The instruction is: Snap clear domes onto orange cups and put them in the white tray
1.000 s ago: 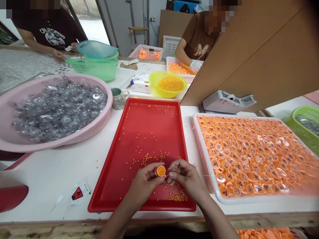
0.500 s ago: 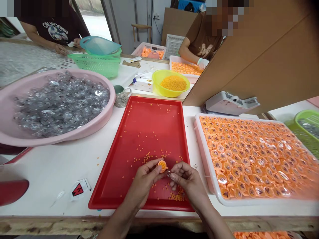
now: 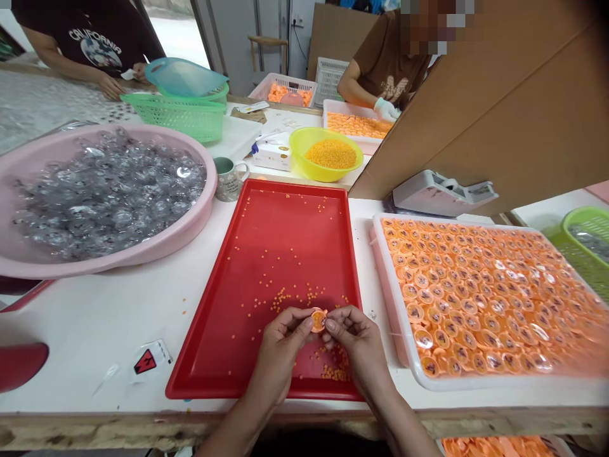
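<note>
Both my hands meet over the near end of a red tray (image 3: 266,254). My left hand (image 3: 280,346) pinches a small orange cap (image 3: 317,319) filled with yellow-orange beads. My right hand (image 3: 356,339) presses on the same cap from the right with thumb and fingers closed; a clear lid seems to sit on it, hard to tell. Loose orange beads (image 3: 333,371) lie scattered on the tray under my hands.
A white tray (image 3: 404,355) packed with several finished orange caps stands to the right. A pink basin (image 3: 190,222) of clear lids sits left, a mug (image 3: 229,179) and a yellow bowl of beads (image 3: 328,154) behind. Two other people work at the far side. Cardboard (image 3: 499,108) leans right.
My right hand has closed in on the cap, which was held by the left hand alone a moment ago. The cap now sits between both hands' fingertips.
</note>
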Motion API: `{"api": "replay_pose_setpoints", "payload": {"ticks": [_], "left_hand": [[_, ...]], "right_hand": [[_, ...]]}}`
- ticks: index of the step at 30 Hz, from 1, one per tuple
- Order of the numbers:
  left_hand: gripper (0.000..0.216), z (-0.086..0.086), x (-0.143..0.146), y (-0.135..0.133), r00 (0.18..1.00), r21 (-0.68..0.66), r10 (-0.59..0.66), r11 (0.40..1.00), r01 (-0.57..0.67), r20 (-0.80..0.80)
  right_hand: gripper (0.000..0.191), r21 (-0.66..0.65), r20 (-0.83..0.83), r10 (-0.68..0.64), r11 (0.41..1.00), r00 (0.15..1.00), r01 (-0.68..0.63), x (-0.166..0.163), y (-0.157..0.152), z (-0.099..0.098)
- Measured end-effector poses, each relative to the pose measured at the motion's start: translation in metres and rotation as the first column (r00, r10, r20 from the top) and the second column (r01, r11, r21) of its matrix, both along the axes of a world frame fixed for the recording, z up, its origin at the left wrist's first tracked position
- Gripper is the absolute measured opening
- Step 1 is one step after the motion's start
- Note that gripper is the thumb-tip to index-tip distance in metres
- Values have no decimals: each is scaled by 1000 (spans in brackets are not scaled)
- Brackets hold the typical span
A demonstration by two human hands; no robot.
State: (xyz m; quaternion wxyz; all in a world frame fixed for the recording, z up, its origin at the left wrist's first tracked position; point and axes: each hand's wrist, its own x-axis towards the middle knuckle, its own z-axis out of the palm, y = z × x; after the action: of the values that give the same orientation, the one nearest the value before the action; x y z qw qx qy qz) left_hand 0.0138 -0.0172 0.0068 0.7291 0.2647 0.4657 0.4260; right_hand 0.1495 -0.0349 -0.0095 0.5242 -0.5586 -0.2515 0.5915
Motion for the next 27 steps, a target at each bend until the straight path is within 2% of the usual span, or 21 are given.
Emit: {"api": "replay_pose_setpoints", "payload": {"ticks": [5,9,13,15,17,19,21,23,27], "left_hand": [[21,-7,4,-1,999,45,7,999,-4,-47],[17,-11,6,-5,965,182,16,983,33,-262],[15,-8,4,-7,958,228,42,973,25,-284],[27,-6,1,-6,965,226,37,974,24,-260],[36,-3,-1,-4,969,221,-20,972,76,-246],[31,0,-3,-3,962,222,-92,963,151,-256],[23,2,-4,-2,952,238,-118,953,188,-281],[21,2,-3,-3,949,263,-106,946,188,-298],[21,-1,-1,-7,941,319,-62,932,174,-332]], "right_hand": [[26,-8,88,-28,1000,996,29,-2,-1,-5],[20,45,292,-41,999,956,29,-2,-3,-5],[15,109,445,-32,994,895,-19,-4,-9,2],[13,160,552,-13,983,834,-91,-3,-13,6],[9,256,676,-36,948,736,-189,-1,-16,9],[9,342,750,-81,897,657,-280,1,-18,11],[10,377,761,-112,877,639,-297,3,-18,13],[10,385,745,-131,885,654,-261,3,-17,15],[21,369,759,-100,880,643,-299,2,-15,20]]}}
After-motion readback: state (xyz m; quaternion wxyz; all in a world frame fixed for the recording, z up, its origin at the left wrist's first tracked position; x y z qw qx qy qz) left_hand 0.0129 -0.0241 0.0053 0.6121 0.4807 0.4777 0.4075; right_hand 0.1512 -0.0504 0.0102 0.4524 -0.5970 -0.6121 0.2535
